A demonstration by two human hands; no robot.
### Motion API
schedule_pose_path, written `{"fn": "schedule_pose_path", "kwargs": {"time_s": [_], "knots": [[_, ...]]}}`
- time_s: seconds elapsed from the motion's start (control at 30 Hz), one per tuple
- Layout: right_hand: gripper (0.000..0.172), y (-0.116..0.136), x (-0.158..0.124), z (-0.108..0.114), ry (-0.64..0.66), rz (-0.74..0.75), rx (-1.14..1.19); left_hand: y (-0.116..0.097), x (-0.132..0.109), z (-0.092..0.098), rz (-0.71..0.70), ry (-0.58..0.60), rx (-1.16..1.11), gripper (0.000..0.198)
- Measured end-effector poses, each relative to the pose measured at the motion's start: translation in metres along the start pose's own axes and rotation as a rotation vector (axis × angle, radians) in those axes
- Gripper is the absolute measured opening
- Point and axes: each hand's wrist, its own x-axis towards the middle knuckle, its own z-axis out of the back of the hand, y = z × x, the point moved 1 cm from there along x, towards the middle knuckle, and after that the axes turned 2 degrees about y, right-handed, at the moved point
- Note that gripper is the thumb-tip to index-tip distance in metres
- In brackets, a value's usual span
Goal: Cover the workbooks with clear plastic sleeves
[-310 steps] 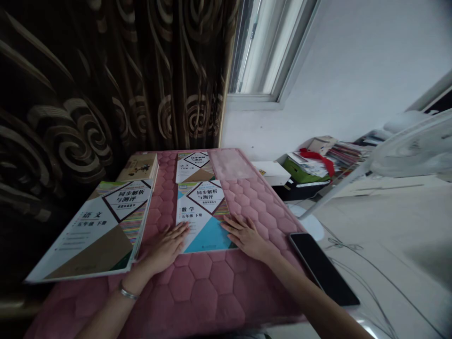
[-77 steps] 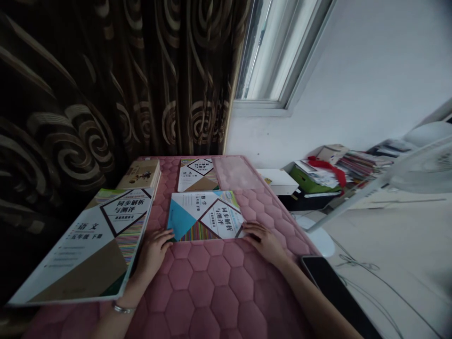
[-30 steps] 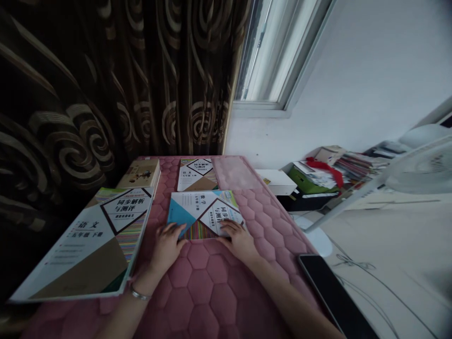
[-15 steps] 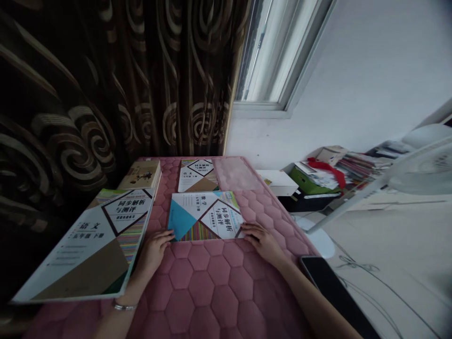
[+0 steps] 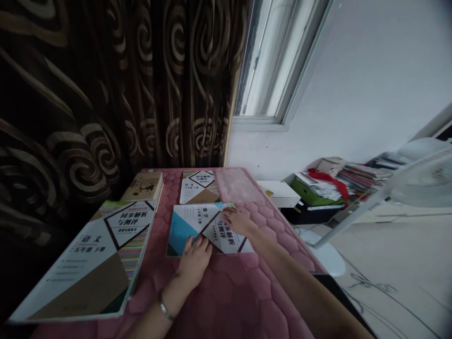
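Observation:
A blue and white workbook (image 5: 190, 219) lies flat on the pink quilted table cover (image 5: 226, 294) in front of me. My left hand (image 5: 196, 256) rests over its near edge, fingers spread on the cover; a silver bracelet circles that wrist. Stretched farther forward, my right hand (image 5: 238, 221) lies over the workbook's upper right part, fingers extended and hiding some of the printing. A second workbook (image 5: 199, 186), brown and white, lies just beyond. To the left, a larger-looking brown and white workbook (image 5: 95, 259) lies close to the camera.
A stack of tan books (image 5: 144, 186) stands at the back left by the dark patterned curtain (image 5: 176, 84). Right of the table are a white box (image 5: 282, 193), a green bag (image 5: 310, 193) with papers, and a white fan (image 5: 353, 214). A dark flat object (image 5: 339, 292) sits by the right edge.
Both hands have left the workbook's side edges. My left hand moved right onto its near part, and my right hand moved forward and left over its top. The view has tilted slightly up.

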Motion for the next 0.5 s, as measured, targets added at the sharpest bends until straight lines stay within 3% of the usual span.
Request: {"fn": "schedule_pose_path", "kwargs": {"time_s": [0.1,0.23,0.4,0.5], "knots": [[0.034,0.001,0.034,-0.004,0.034,-0.094,-0.073,-0.001,0.013,-0.005,-0.049,-0.007,0.063,0.030],[0.037,-0.004,0.049,-0.003,0.068,-0.179,-0.135,0.003,0.012,-0.012,-0.163,-0.027,0.163,0.027],[0.034,-0.007,0.033,0.006,0.108,-0.182,-0.146,0.010,-0.012,-0.013,-0.189,-0.046,0.227,0.029],[0.028,-0.009,0.010,0.006,0.175,-0.170,-0.097,0.023,-0.038,-0.011,-0.019,-0.031,0.134,0.036]]}}
